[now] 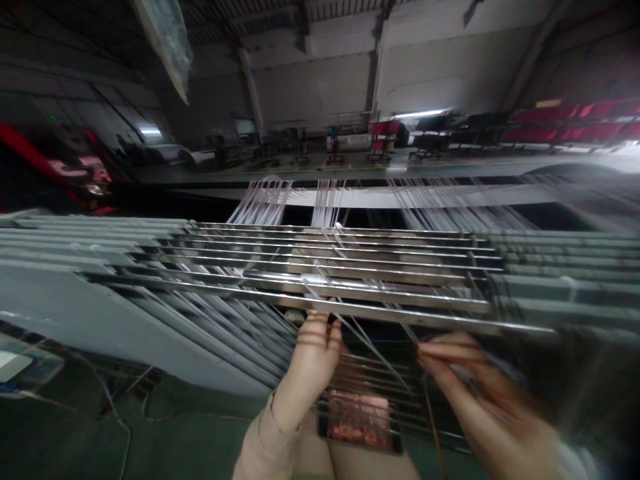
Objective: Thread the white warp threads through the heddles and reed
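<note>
My left hand (313,357) reaches up under the nearest metal bar (400,312). Its fingers are close together and touch the white threads (360,337) that slant down there, but I cannot tell whether it grips one. My right hand (475,387) is blurred and sits to the right of it, fingers drawn narrow into a pinch near the same threads. More threads run far across the bars. A small reddish screen (359,417) lies near me, between my wrists.

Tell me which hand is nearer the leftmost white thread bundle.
Left. The left hand is below the white thread bundle, slightly right of it; the right hand is blurred, lower and much farther right.
</note>
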Tool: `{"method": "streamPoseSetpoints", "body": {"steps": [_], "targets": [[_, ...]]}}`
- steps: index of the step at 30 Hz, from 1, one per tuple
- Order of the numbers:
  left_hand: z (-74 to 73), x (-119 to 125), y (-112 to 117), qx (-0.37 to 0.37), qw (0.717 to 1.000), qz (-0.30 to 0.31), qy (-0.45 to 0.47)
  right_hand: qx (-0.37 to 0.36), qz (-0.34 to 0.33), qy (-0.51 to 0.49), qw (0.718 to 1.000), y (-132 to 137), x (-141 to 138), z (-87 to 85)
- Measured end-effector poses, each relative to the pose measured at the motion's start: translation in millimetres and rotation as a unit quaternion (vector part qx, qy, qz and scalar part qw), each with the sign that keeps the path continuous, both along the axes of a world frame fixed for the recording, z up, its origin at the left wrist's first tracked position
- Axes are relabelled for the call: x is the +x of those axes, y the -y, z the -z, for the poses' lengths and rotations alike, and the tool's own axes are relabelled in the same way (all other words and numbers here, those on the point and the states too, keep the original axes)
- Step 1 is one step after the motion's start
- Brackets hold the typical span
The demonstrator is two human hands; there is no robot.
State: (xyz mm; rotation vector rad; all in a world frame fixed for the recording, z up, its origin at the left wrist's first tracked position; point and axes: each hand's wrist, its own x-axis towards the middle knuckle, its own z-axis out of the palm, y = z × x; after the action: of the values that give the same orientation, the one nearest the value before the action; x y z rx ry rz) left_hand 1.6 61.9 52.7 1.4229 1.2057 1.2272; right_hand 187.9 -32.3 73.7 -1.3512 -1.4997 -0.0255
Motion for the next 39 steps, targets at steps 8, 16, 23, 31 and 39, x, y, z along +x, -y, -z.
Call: {"method": "streamPoseSetpoints", "body": {"steps": [8, 16, 23, 31, 39], "targets": [[-26.1, -15, 42, -0.081, 0.987, 0.104, 0.089, -0.088, -0.142, 0.100, 0.981, 2, 1, -2.5], [-7.4, -10, 70, 0.023, 0.988, 0.133, -0.072, -0.066, -0.101, 0.071, 0.990, 0, -9, -2.9], [14.8, -4, 19, 0.078, 0.972, -0.053, -0.213, -0.002, -0.107, 0.081, 0.991, 28, 5, -7.9], [-4.5, -2, 27, 0.148, 0.985, 0.030, -0.083, -0.078, -0.183, 0.101, 0.975, 21, 2, -25.1], [-9.4, -22, 93, 0.130, 0.961, 0.179, -0.169, -0.222, -0.264, 0.027, 0.938, -6, -28, -17.8]]}}
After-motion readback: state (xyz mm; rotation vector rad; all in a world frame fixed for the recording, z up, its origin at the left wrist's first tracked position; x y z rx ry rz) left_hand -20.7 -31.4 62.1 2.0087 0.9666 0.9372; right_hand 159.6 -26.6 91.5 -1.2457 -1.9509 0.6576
